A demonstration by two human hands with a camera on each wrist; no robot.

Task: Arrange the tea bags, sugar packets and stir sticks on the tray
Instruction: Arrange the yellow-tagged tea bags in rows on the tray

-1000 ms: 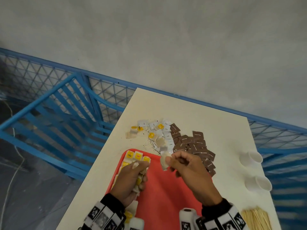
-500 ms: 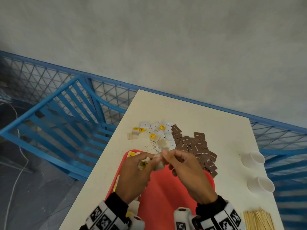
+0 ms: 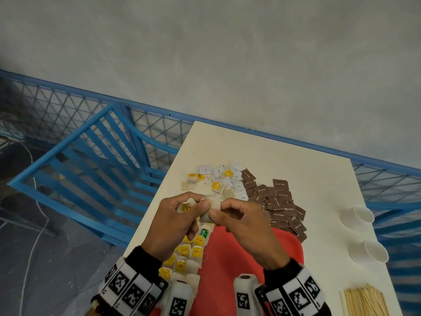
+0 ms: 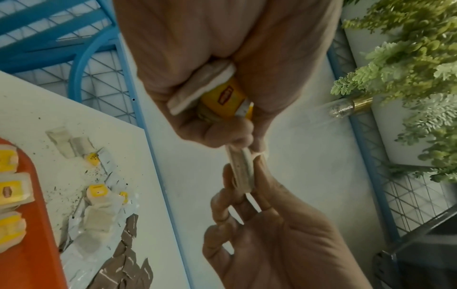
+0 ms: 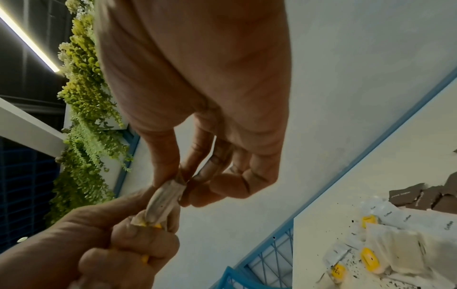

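Above the far end of the red tray [image 3: 230, 265], my left hand [image 3: 196, 205] and right hand [image 3: 218, 210] meet. Together they pinch one pale tea bag [image 3: 213, 205] by opposite ends. In the left wrist view the left palm also grips a small stack of tea bags with a yellow tag [image 4: 222, 95]. The shared tea bag [image 5: 165, 199] hangs between thumb and forefinger in the right wrist view. Rows of yellow-tagged tea bags [image 3: 189, 254] lie along the tray's left side. Loose tea bags [image 3: 216, 185], white packets [image 3: 237, 179] and brown sugar packets [image 3: 280, 201] lie beyond the tray. Stir sticks [image 3: 364, 302] lie at the near right.
Two white paper cups [image 3: 357, 215] [image 3: 373, 252] stand near the table's right edge. Tea crumbs are scattered among the loose bags. A blue metal rack [image 3: 91, 167] stands left of the table, and a blue mesh fence runs behind it.
The left hand rose from the tray's tea bag rows to meet the right hand. The tea bag that the right hand held alone is now pinched by both hands.
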